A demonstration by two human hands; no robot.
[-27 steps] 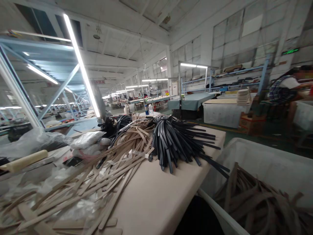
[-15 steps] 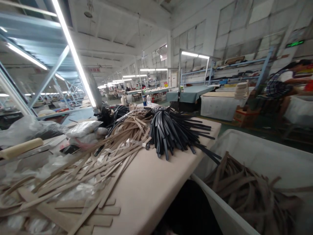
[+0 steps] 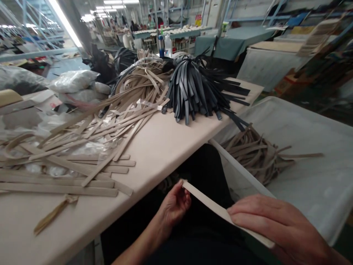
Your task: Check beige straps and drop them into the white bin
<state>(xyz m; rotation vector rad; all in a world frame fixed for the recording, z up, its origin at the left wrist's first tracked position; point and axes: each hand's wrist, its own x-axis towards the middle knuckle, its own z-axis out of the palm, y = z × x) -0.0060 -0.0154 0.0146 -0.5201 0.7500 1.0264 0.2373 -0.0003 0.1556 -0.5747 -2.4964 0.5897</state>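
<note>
Hands hold one long flat beige strip over the lap, below the table edge: the left hand pinches its far end between fingertips and thumb, and the right hand lies across the near end, fingers flat on top. Judging by the scene, much remains: a loose heap of similar beige strips covers the cream table, a fanned bundle of black strips lies beyond, and only a modest tangle of brownish strips lies in the white bin alongside.
</note>
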